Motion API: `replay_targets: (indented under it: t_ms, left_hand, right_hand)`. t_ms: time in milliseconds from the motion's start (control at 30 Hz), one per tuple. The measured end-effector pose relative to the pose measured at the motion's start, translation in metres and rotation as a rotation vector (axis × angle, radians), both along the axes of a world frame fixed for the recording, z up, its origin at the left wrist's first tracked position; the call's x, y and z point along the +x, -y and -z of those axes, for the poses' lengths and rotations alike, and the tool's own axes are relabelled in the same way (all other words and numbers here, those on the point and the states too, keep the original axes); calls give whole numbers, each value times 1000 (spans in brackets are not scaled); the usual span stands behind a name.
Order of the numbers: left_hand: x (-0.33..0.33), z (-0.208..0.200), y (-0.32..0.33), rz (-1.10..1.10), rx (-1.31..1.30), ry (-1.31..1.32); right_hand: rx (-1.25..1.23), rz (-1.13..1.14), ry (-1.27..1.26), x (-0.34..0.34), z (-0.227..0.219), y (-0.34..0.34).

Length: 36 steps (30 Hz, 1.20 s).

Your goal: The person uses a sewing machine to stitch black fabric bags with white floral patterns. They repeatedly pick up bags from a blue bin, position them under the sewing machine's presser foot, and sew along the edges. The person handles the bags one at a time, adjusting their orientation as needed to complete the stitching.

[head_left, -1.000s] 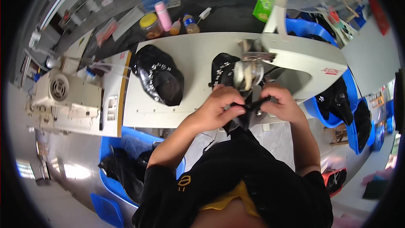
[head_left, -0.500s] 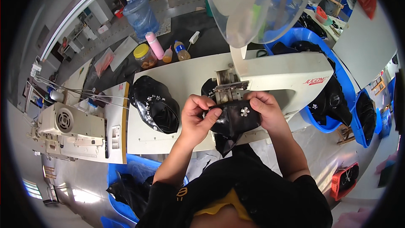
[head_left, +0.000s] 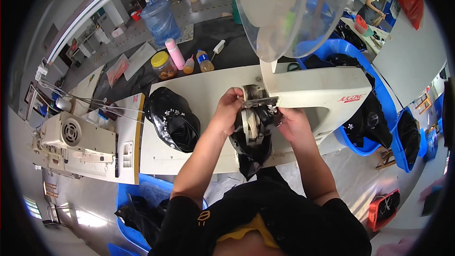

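A glossy black piece of leather-like material (head_left: pixel 253 158) lies under the head of a white sewing-type machine (head_left: pixel 315 83). Its lower end hangs toward my body, over the table's near edge. My left hand (head_left: pixel 230 114) is closed on the piece's left edge, close beside the machine head, with some fingertips hidden. On the opposite side my right hand (head_left: pixel 295 123) pinches the right edge, near a small silvery flower ornament (head_left: pixel 272 108). The machine head covers the middle of the piece. Left of my hands, a pile of similar black pieces with white flower ornaments (head_left: pixel 163 125) rests on the table.
Behind the table stand a yellow-lidded jar (head_left: pixel 163 66), a pink bottle (head_left: pixel 175 54) and a drink bottle (head_left: pixel 204 61). A second machine (head_left: pixel 78 135) is at left. Blue tubs (head_left: pixel 391 109) of black pieces flank the table. A person (head_left: pixel 374 4) works at the far right.
Both hands have carried the black piece forward, under the machine head. It was held in front of the head before, flower side up. The view has shifted slightly.
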<state>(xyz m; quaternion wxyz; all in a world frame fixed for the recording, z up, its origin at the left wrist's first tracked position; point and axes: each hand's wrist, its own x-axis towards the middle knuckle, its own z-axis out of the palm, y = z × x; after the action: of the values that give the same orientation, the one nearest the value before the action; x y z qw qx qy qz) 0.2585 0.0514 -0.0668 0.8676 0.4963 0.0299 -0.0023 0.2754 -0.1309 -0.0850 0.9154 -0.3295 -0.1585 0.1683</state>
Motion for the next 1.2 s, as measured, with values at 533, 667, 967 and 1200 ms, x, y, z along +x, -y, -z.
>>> replay_targets:
  t_ms: [533, 667, 967, 1200]
  left_hand:
    - [91, -7, 14, 529, 218, 8]
    - [84, -35, -10, 328, 653, 337]
    - [3, -63, -141, -221, 994, 504]
    - [-126, 119, -115, -243, 2016, 541]
  right_hand:
    - [-122, 387, -256, 11, 9, 21]
    - [-406, 570, -75, 41, 6, 4]
    - [-520, 315, -197, 18, 74, 39]
    - [-644, 241, -280, -12, 104, 53]
